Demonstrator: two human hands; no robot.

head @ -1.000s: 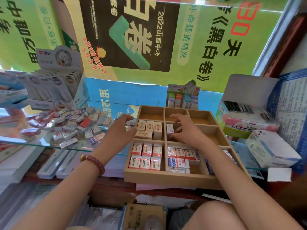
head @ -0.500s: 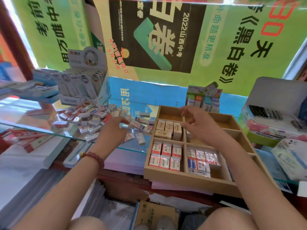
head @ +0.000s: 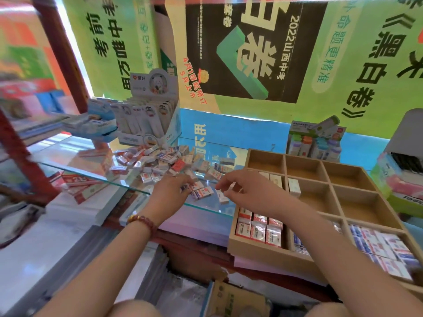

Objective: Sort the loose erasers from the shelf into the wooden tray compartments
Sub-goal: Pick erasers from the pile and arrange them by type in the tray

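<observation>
The job looks somewhere past a third done, to my eye. In the wooden tray [head: 258,250] at the lower right, the near row of compartments is packed: red-and-white erasers [head: 258,229] on the left and blue-and-white erasers [head: 384,243] on the right, with the middle one partly hidden by the forearm. The middle row has some cream erasers [head: 275,179] and a single eraser [head: 294,187] standing alone. The far row and one compartment on the right are bare wood. A big heap of loose erasers [head: 160,161] lies on the glass shelf [head: 57,147] left of the tray, so plenty is left. The left hand [head: 170,191] is down at the near edge of that heap, fingers bent over a couple of erasers. I cannot tell if it pinches them or only touches them. The right hand [head: 247,188] hangs between heap and tray with its fingers loosely curled, and I can't make out whether anything is in it. Behind the heap stands a display box [head: 148,124] of white packets, and red-and-white cartons [head: 84,181] crowd the left. A pack of small bottles [head: 315,143] sits behind the tray. Nothing blocks the short way across, though the stray erasers lie close to the glass edge.
</observation>
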